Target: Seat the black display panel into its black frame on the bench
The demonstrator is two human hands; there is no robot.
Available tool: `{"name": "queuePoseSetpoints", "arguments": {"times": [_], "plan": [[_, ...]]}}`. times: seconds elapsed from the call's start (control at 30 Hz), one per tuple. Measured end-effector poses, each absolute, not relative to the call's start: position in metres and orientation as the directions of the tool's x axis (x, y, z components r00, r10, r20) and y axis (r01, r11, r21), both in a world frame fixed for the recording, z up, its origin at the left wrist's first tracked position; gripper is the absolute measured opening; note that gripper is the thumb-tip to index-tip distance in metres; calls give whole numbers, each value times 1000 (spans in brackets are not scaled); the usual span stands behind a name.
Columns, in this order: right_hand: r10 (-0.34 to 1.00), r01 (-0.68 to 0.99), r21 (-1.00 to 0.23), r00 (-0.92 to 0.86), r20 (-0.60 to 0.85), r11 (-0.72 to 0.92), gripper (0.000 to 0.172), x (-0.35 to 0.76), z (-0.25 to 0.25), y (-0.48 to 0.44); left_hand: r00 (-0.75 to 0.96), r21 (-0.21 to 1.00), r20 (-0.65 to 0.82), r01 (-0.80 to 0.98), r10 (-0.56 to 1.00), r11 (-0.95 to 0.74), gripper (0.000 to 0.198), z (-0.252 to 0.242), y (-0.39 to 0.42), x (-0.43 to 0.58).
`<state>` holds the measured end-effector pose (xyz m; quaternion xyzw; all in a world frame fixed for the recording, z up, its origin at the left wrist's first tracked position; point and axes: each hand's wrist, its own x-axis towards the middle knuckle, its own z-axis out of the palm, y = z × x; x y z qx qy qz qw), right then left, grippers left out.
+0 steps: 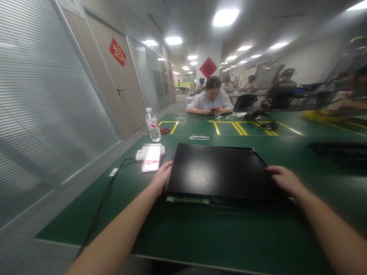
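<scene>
Grip-taking seems the step in hand: the flat black rectangular panel [218, 172] lies at twelve o'clock on the green table mat [200, 236]. The left hand [161, 177] presses against its nine o'clock edge, and the right hand [283, 178] is spread flat over its three o'clock corner. Any lift would call for an even hold on both sides, sparing the thin green circuit strip [187, 199] at six o'clock. Whether the left fingers hook beneath the edge cannot be told, and the lit phone [151, 157] at ten o'clock is blurred.
</scene>
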<state>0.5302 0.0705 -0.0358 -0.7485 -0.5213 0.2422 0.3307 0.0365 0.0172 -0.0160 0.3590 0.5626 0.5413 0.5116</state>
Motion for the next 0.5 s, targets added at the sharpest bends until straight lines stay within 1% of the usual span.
{"name": "queuePoseSetpoints", "arguments": {"times": [0.07,0.17,0.3,0.4,0.5], "plan": [[935,602,-754,353,-44,-262,43,529,-35,70,-226,982,-142,-151,964,110,38,-19,18,37],[932,595,-762,361,-28,-254,40,529,-35,69,-236,988,-86,-142,968,53,41,-23,21,37],[932,602,-761,363,-8,-241,37,530,-36,69,-236,996,-72,-70,969,57,40,-25,22,35],[934,602,-763,357,-6,-235,34,532,-35,69,-228,995,-94,-54,969,84,32,-22,21,34],[943,594,-776,334,1,-210,31,534,-33,68,-182,977,-195,-120,964,175,28,-15,19,35]]}}
